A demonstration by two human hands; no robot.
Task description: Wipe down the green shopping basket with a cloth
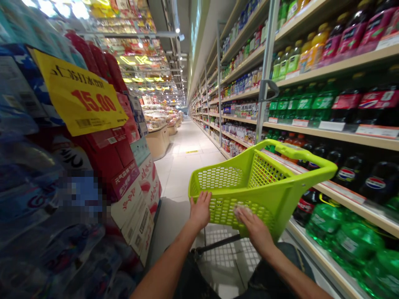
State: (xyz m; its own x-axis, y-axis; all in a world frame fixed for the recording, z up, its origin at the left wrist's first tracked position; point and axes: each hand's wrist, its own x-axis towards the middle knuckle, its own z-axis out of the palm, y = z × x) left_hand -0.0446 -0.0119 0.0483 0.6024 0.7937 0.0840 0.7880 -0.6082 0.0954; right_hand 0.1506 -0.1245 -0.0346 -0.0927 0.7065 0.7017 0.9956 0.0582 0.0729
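Observation:
A lime-green plastic shopping cart [282, 195] stands sideways before me, its handle end to the right. My left hand [201, 211] grips its left front corner, fingertips at the top rim and thumb at the end. With my right hand [254, 226] I press a crumpled white cloth or tissue [241, 211] against the perforated side wall. Fingers lie over the cloth, so its full shape is hidden. Between my knees, a dark bar of the cart frame [220, 244] shows under the basket. Through the mesh, the basket's inside can be seen only in part.
Shelves of soda bottles [346, 99] line the right side, close to the cart. Stacked drink cartons [134, 207] and wrapped bottles stand at left under a yellow price sign [84, 97]. A tiled aisle [183, 145] runs ahead past wooden display counters [157, 141].

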